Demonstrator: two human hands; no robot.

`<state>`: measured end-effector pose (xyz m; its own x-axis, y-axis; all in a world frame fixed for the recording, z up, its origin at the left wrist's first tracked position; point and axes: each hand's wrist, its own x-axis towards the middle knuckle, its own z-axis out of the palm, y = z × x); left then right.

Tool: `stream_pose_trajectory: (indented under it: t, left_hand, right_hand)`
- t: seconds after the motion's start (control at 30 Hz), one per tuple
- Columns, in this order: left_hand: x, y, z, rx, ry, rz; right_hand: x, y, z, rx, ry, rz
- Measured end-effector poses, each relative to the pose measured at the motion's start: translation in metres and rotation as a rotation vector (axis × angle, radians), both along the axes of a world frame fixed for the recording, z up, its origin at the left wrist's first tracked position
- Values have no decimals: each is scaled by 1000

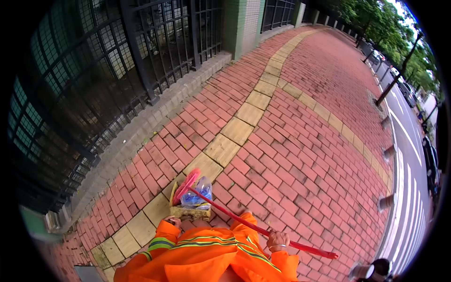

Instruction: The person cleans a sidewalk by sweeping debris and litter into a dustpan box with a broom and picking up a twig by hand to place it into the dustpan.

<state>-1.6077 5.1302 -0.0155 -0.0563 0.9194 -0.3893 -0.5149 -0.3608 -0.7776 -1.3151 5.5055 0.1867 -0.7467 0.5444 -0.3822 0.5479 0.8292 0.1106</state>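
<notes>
The right hand (278, 240) grips the red broom (247, 223), its head over the yellow dustpan (191, 214) on brick paving (300, 164). Left hand (173, 221) beside dustpan, hold unclear. Plastic litter (201, 191), apparently gathered, remains unemptied.

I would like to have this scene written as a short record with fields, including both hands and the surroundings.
Right hand: closed around a red handle
Handle's far end: pinkish-red head, overlapping the container in view; contact unclear
Left hand: beside the yellowish container; grip unclear
Container's contents: blue and clear plastic
Clothing: orange garment with reflective stripes
Ground: red brick paving, yellow strip
Left side of view: dark metal fence
Right side of view: trees, road, cars
</notes>
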Motion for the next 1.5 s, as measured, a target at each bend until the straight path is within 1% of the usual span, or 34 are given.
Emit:
stream_pose_trajectory:
  t: [0.03, 0.1, 0.13, 0.23, 0.27, 0.37, 0.47, 0.5, 0.57, 0.63, 0.67, 0.73, 0.83, 0.87, 0.9, 0.93, 1.0, 1.1, 1.13, 1.17, 1.23, 1.3, 1.37, 1.4, 1.5]
  left_hand:
    - [-18, 22, 7, -81, 176, -110]
    - [-47, 70, 12, -67, 83, -27]
    - [-60, 91, 15, -64, 37, 14]
    - [-88, 163, 34, -42, -112, 152]
    - [-100, 190, 50, -45, -120, 148]
    - [-145, 239, 22, 9, 66, 101]
    - [-163, 288, 18, -75, 37, 380]
    - [-166, 304, 28, -154, 34, 408]
    - [-177, 342, 51, -310, 22, 458]
    - [-205, 379, 87, -226, -73, 381]
    - [-223, 397, 95, -179, -116, 337]
    - [-259, 423, 84, -214, -134, 338]
    - [-317, 463, 73, -239, -161, 370]
    - [-337, 482, 68, -234, -170, 387]
    - [-361, 499, 66, -231, -180, 399]
    - [-377, 503, 31, -316, -116, 505]
    - [-435, 536, 47, -361, -71, 479]
    - [-506, 595, 84, -419, -18, 393]
    - [-528, 610, 86, -443, -2, 362]
    - [-552, 620, 75, -310, -113, 332]
    - [-606, 629, 29, -50, -333, 285]
    - [-656, 649, 1, -53, -239, 307]
    - [-700, 699, 51, -163, -103, 232]
    - [-726, 720, 53, -123, -86, 206]
    - [-798, 781, 77, -199, -164, 171]
  right_hand:
    - [-13, 25, -5, 34, 7, 24]
    - [-42, 73, -13, 97, 24, 70]
    - [-58, 98, -12, 97, 80, 57]
    - [-113, 180, -18, 111, 145, 131]
    - [-137, 209, -14, 85, 60, 116]
    - [-202, 291, -3, 64, 59, 179]
    - [-273, 365, 13, 89, 86, 277]
    - [-297, 386, 21, 21, 81, 299]
    - [-341, 425, 25, 38, 53, 293]
    - [-380, 458, 23, 3, 13, 310]
    - [-401, 475, 22, -9, -6, 318]
    - [-442, 504, 19, -20, -44, 336]
    - [-496, 546, -4, -7, 18, 336]
    - [-517, 560, -12, -12, -73, 340]
    - [-536, 571, -14, -27, -96, 331]
    - [-555, 581, -15, -39, -111, 313]
    - [-600, 603, -7, -75, -136, 267]
    - [-653, 639, -10, -86, -108, 223]
    - [-671, 650, -4, -78, -102, 219]
    - [-685, 662, -7, -60, -89, 192]
    - [-722, 689, -16, -19, -50, 153]
    - [-759, 717, -17, -49, -33, 128]
    - [-797, 748, -21, -64, -9, 117]
    - [-818, 766, -29, -41, 3, 118]
    - [-886, 815, -36, -41, -50, 102]
